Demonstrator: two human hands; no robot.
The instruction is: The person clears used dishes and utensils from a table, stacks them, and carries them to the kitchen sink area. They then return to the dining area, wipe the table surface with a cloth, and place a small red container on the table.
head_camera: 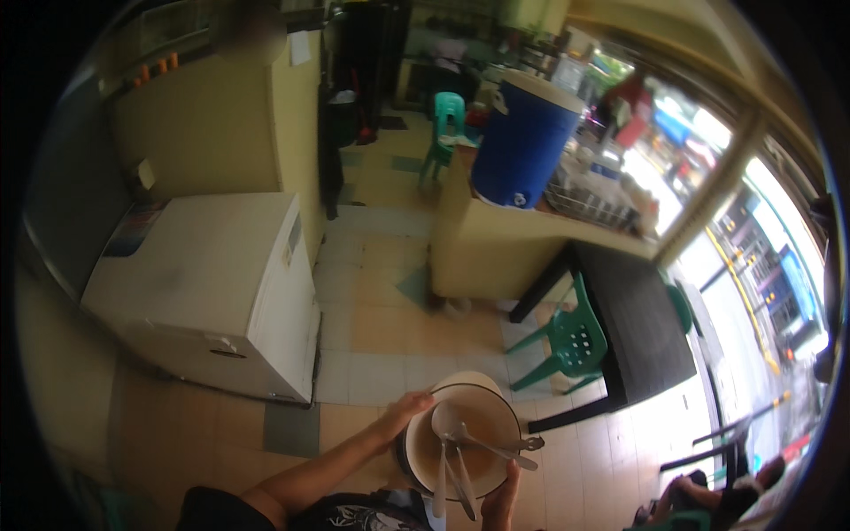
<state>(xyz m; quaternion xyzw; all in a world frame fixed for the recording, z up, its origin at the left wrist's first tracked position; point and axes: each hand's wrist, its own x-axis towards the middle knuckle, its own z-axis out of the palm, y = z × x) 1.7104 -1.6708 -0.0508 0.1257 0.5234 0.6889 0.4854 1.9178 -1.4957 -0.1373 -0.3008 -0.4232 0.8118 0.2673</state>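
Note:
A round, dark-rimmed bowl (415, 458) is held in front of my body, with brownish liquid or residue inside. Several metal spoons and other utensils (463, 464) lie across it, their handles over the near and right rim. A paler round dish edge (475, 377) shows beyond the far rim. My left hand (405, 415) grips the bowl's left side, thumb at the rim. On the lower right side, my right hand (501, 494) holds the rim close to the spoon handles; its lower part is cut off by the picture's edge.
A white chest freezer (192, 265) stands left. Ahead, tiled floor runs between a wall and a counter (491, 245) bearing a blue drink cooler (528, 139) and a dish rack (584, 202). At right are a green plastic chair (574, 338), a black table (637, 318) and a seated person (704, 494).

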